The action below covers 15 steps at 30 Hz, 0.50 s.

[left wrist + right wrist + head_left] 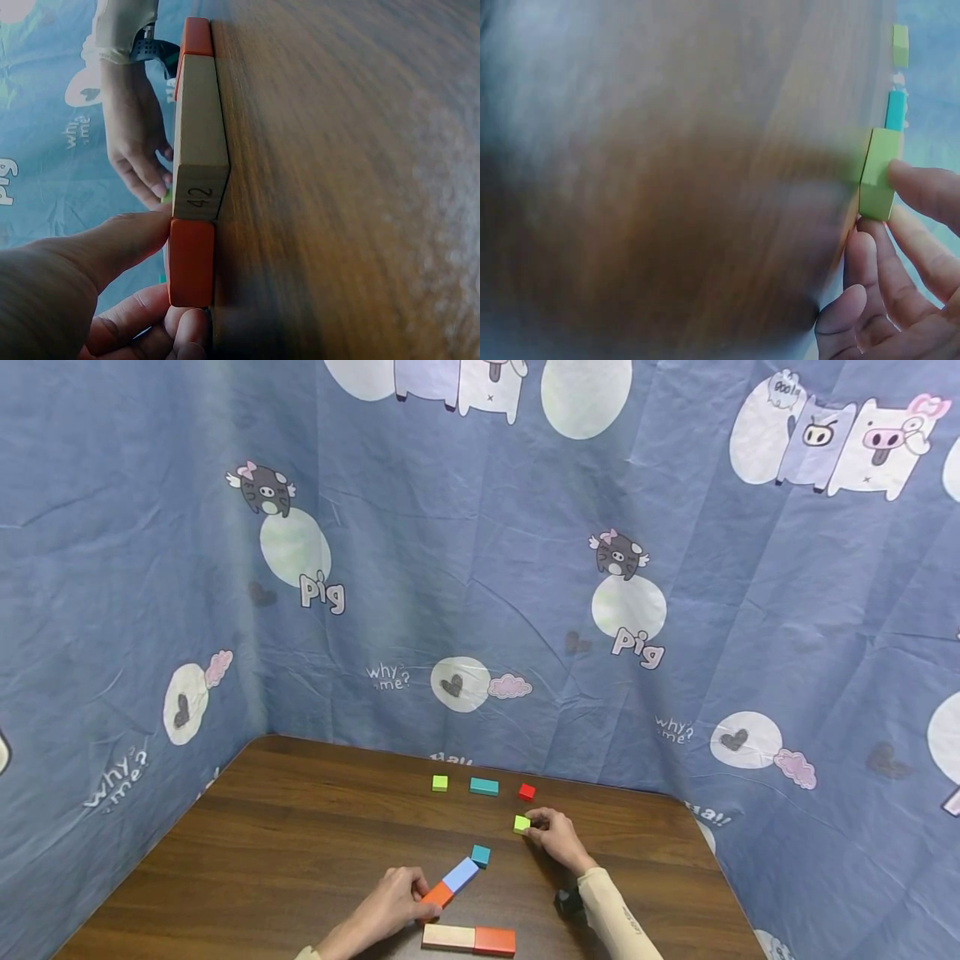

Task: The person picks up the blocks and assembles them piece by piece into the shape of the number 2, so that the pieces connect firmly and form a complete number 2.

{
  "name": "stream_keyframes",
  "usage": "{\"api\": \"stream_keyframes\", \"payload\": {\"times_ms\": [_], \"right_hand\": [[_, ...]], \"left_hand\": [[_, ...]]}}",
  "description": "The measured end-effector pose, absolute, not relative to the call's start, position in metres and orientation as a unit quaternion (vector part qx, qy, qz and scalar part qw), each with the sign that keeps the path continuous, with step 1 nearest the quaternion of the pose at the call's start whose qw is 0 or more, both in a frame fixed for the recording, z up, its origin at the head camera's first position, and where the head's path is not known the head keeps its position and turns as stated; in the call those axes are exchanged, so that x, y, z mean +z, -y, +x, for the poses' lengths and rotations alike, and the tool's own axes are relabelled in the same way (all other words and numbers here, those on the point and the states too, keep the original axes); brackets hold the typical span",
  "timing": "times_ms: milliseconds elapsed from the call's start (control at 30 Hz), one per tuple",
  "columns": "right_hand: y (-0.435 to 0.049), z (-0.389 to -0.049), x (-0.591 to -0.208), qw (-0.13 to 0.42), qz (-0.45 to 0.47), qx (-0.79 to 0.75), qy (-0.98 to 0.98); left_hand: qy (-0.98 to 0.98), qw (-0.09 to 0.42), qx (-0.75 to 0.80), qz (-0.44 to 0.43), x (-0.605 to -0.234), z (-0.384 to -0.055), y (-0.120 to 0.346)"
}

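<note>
My left hand (396, 897) pinches the near end of an orange block (437, 893) between thumb and fingers. A blue block (461, 874) adjoins its far end, and a teal cube (481, 856) lies beyond, close to the blue corner. Farther back, my right hand (557, 837) grips a lime-green block (877, 174) between thumb and fingers, low over the table. Nearest the camera, a plain wooden block (201, 124) marked 42 lies end to end with a red-orange block (495, 941).
At the back of the brown wooden table (300, 827) sit another lime-green block (439, 783), a teal block (484, 787) and a red cube (527, 792). A blue patterned curtain (420, 610) hangs behind the table and along its left side.
</note>
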State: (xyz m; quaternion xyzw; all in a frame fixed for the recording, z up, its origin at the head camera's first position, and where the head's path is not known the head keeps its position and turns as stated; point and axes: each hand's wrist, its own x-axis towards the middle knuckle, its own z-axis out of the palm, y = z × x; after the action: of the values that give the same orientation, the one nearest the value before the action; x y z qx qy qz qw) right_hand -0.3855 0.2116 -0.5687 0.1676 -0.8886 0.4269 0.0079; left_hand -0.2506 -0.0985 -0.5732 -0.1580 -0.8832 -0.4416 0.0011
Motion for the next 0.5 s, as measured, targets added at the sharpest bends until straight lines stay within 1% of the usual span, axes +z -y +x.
{"api": "stream_keyframes", "payload": {"times_ms": [100,333,500], "right_hand": [[-0.209,-0.384,-0.568,0.010,0.180,0.421,0.889],[-0.202,-0.381,-0.567,-0.013,0.188,0.429,0.883],[-0.197,-0.378,-0.566,-0.014,0.198,0.423,0.884]], "left_hand": [[0.884,0.000,-0.440,-0.155,-0.573,-0.250,0.098],[0.887,0.002,-0.436,-0.150,-0.573,-0.252,0.097],[0.891,0.002,-0.431,-0.144,-0.573,-0.251,0.097]]}}
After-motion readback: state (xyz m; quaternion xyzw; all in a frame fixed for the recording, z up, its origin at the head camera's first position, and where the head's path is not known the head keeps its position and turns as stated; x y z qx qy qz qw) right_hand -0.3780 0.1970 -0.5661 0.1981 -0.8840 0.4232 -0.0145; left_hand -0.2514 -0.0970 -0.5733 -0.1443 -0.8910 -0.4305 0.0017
